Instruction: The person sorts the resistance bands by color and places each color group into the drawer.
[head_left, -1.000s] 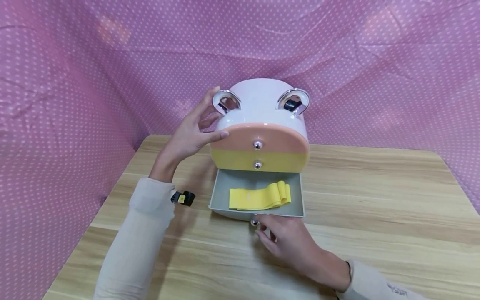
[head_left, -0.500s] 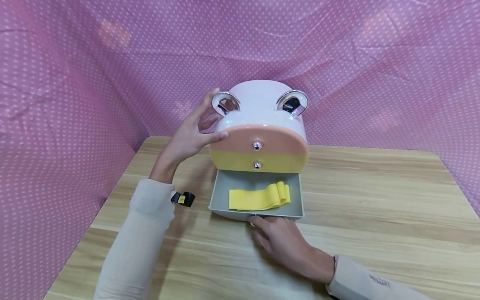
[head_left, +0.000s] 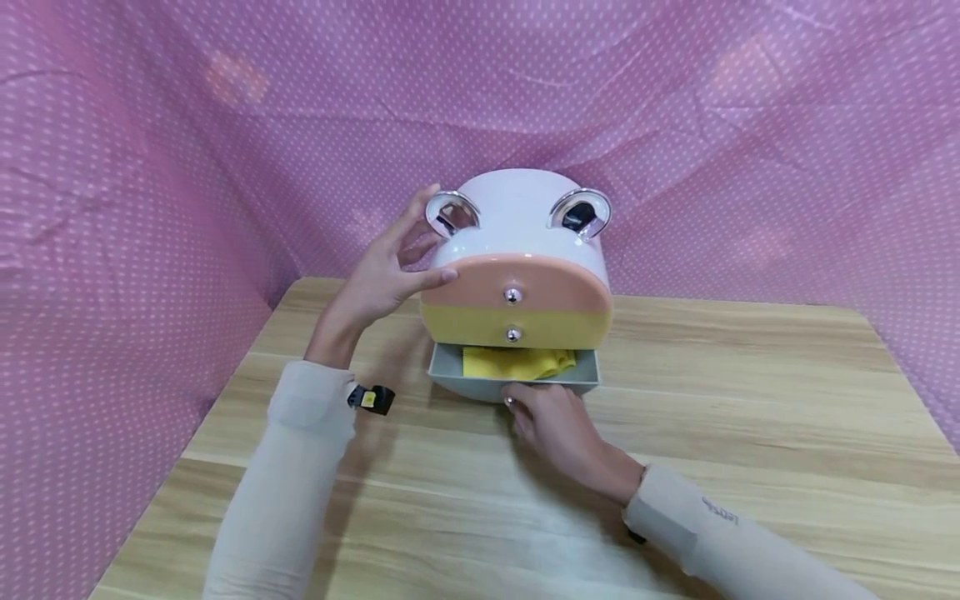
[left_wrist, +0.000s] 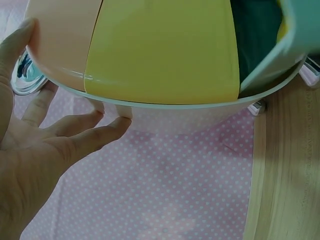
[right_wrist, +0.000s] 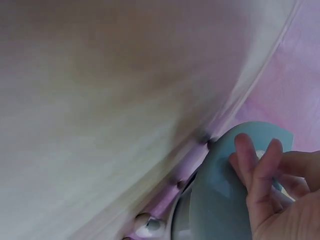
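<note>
A small white drawer cabinet with two shiny ear-like rings stands on the table. Its peach and yellow upper drawers are closed. The grey-green bottom drawer is partly out, with a folded yellow cloth strip inside. My left hand steadies the cabinet's left side, thumb on the peach front and spread fingers against the side wall, as the left wrist view shows. My right hand pinches the bottom drawer's silver knob; in the right wrist view curled fingers partly cover it.
The wood-grain table extends on both sides of the cabinet. Pink dotted cloth hangs close behind it and at the sides. A black strap piece sticks out from the left sleeve.
The bottom drawer has slid inward with my right hand at its knob, so less of the yellow strip shows. My left hand has stayed on the cabinet's side.
</note>
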